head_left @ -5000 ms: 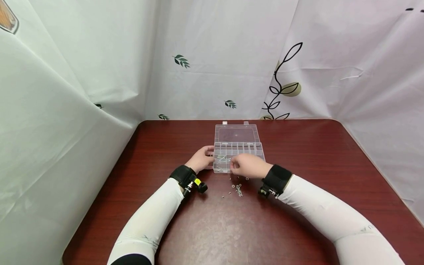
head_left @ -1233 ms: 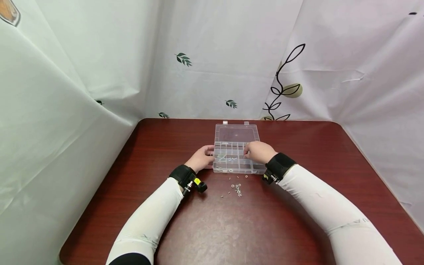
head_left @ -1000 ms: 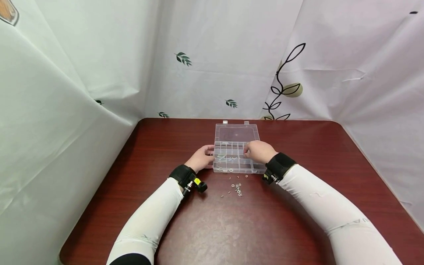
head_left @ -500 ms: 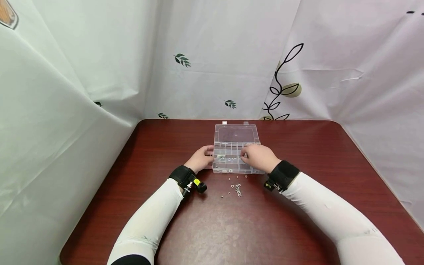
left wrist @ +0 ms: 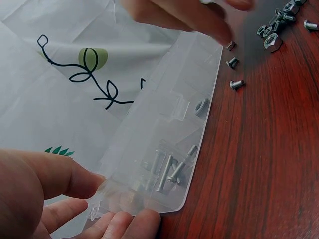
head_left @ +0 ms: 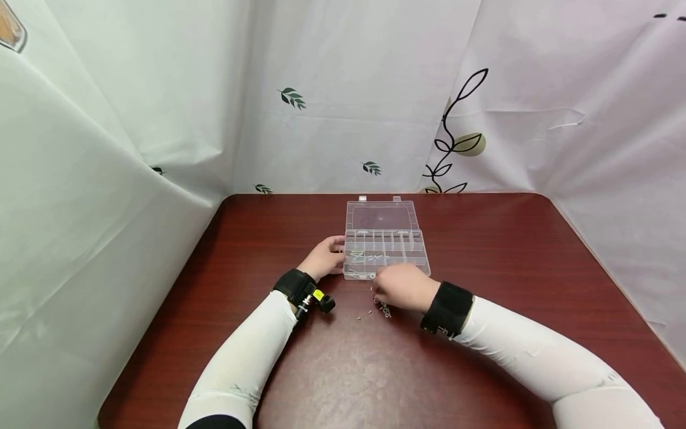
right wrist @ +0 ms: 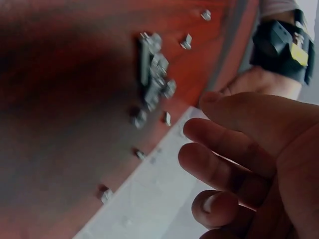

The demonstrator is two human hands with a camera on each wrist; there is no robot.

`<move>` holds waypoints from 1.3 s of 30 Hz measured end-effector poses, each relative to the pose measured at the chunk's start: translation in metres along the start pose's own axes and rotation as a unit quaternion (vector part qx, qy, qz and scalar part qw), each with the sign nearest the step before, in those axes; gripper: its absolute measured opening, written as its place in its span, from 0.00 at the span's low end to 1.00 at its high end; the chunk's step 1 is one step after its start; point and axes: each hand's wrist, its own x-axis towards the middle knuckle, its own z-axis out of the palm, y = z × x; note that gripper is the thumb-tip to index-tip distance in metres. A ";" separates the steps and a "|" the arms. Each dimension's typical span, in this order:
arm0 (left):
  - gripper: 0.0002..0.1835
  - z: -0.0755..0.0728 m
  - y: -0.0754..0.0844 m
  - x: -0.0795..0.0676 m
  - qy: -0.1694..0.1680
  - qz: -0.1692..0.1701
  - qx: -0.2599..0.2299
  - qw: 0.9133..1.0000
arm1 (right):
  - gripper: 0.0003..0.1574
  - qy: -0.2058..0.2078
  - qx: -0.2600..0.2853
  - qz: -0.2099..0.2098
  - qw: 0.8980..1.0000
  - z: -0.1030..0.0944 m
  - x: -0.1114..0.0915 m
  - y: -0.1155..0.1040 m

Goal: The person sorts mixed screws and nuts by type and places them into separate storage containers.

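Observation:
A clear plastic compartment box (head_left: 382, 217) lies with its lid folded back on the table. My left hand (head_left: 323, 258) holds its left end; in the left wrist view the thumb (left wrist: 75, 177) lies on one side and fingertips curl at the corner. Several long screws (left wrist: 167, 172) and a nut (left wrist: 201, 107) show through the plastic. My right hand (head_left: 405, 287) hovers at the box's front edge, above loose hardware. In the right wrist view its fingers (right wrist: 204, 162) are loosely bent, thumb apart, holding nothing visible. A cluster of nuts and screws (right wrist: 155, 74) lies on the table beneath.
Small screws (left wrist: 237, 84) are scattered on the dark red wooden table (head_left: 343, 369) along the box's front edge. White patterned cloth (head_left: 332, 119) hangs behind and at both sides of the table. Each wrist wears a black strap (head_left: 449, 308) with a camera.
My right hand has moved from over the right-hand compartments toward me, to the loose hardware in front of the box. The left hand stays at the box's left end.

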 end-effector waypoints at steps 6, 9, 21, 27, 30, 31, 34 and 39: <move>0.31 0.000 -0.001 0.002 -0.002 -0.001 -0.005 1.000 | 0.11 -0.022 -0.003 -0.003 1.000 0.009 0.000 -0.003; 0.30 -0.001 -0.002 0.003 -0.002 -0.002 -0.006 1.000 | 0.12 -0.020 -0.002 -0.010 1.000 0.012 0.000 -0.004; 0.31 -0.001 0.002 -0.002 -0.006 0.000 -0.006 1.000 | 0.16 -0.014 -0.009 -0.018 1.000 0.014 0.002 -0.005; 0.30 0.000 -0.002 0.001 0.000 0.002 -0.008 1.000 | 0.18 -0.020 0.008 -0.020 1.000 0.013 0.003 -0.004; 0.31 0.000 -0.001 0.000 0.000 0.002 -0.010 1.000 | 0.18 -0.021 0.017 -0.023 0.999 0.015 0.004 -0.004; 0.31 0.000 -0.001 0.000 0.000 0.001 -0.010 1.000 | 0.17 -0.020 0.019 -0.025 0.999 0.015 0.004 -0.003; 0.31 0.000 -0.001 0.000 -0.001 0.002 -0.009 1.000 | 0.16 -0.015 0.023 -0.030 0.999 0.016 0.004 -0.002; 0.31 0.000 -0.001 0.000 0.000 0.002 -0.009 1.000 | 0.16 -0.015 0.021 -0.034 0.999 0.020 0.005 -0.001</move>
